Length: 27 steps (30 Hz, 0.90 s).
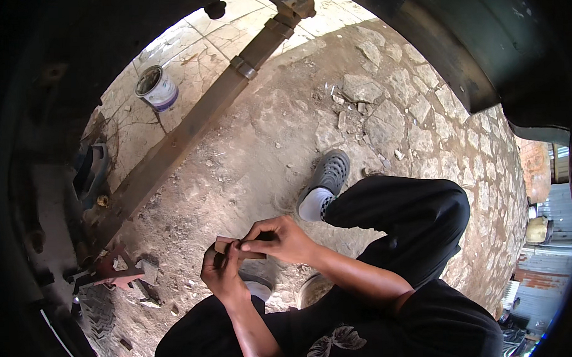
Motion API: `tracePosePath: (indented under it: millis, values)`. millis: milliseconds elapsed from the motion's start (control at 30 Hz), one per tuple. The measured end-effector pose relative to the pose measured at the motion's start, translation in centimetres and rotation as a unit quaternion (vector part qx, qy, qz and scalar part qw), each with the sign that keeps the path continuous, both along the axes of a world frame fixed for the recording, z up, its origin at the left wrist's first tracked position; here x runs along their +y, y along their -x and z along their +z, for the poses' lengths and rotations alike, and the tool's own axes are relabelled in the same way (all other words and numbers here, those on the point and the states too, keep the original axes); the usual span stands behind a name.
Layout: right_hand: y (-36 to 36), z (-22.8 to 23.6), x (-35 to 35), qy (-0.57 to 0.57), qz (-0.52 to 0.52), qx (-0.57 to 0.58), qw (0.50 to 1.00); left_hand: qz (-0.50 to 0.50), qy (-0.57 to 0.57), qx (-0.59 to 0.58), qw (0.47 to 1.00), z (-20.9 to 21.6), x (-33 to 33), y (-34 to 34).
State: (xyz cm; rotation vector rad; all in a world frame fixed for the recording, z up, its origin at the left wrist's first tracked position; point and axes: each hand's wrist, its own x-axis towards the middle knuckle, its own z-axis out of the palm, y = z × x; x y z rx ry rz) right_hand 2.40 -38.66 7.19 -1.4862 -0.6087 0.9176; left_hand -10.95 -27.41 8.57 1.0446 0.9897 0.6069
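Note:
In front of my lap, my left hand (222, 274) is closed around a small, flat, reddish-brown folded piece (223, 244) that looks like sandpaper. My right hand (284, 240) comes in from the right, thumb and forefinger pinched at the same piece. The two hands touch at the fingertips. Part of the piece shows above the left fingers and a strip of it below the right hand; the fingers hide the rest.
A long rusty metal beam (190, 128) slants across the left. Beyond it stands a dirty white paint bucket (157, 90). A red metal stand (116, 272) is at lower left. Dark curved metal (439, 53) frames the top right. Stone paving (435, 129) and dusty ground surround my grey shoe (332, 170).

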Motion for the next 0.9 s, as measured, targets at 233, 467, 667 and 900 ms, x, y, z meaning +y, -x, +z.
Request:
tracePosePath:
  millis: [233,467,667,900]
  values:
    - [1.0,-0.1,0.7,-0.036,-0.036,0.114,0.992,0.006,-0.030,-0.026,0.999,0.4,-0.4,0.1]
    - [1.4,-2.2,1.3,-0.084,0.043,0.152,0.984,-0.001,-0.009,-0.023,1.000,-0.6,0.5,2.0]
    - [2.2,-2.5,1.8,-0.032,0.055,0.202,0.977,-0.016,0.076,-0.081,0.994,-0.8,1.3,2.7]
    - [-0.1,-4.0,1.4,0.000,0.034,0.072,0.997,-0.045,0.137,-0.084,0.986,-3.7,0.9,0.9]
